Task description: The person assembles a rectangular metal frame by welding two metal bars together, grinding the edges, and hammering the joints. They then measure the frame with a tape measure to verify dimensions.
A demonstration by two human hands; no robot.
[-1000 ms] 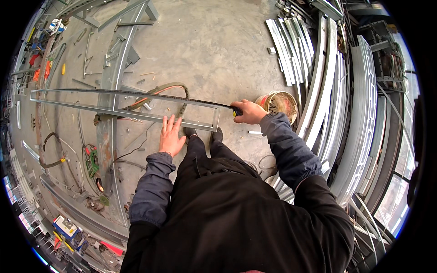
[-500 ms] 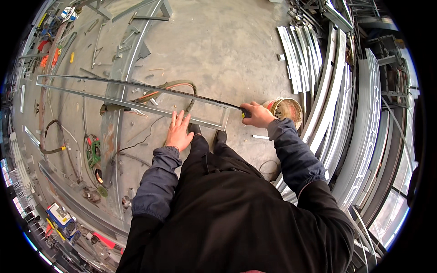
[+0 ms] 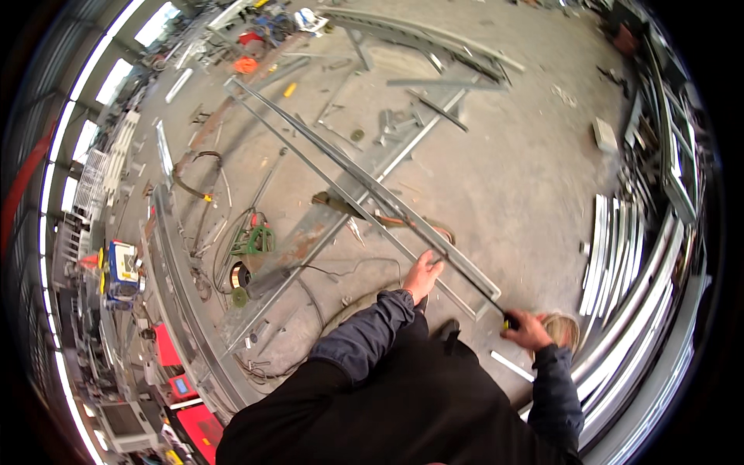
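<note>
No words, numbers or signs can be read. At the near right, the dark blade (image 3: 479, 284) of the black-and-yellow tape measure (image 3: 510, 321) is too blurred for any scale marks to be made out. On the left, the blue-and-white box-shaped machine (image 3: 124, 267) bears what may be a printed label, too small to tell. Nearer on the left, a red machine's blue display screen (image 3: 181, 385) is likewise illegible.
</note>
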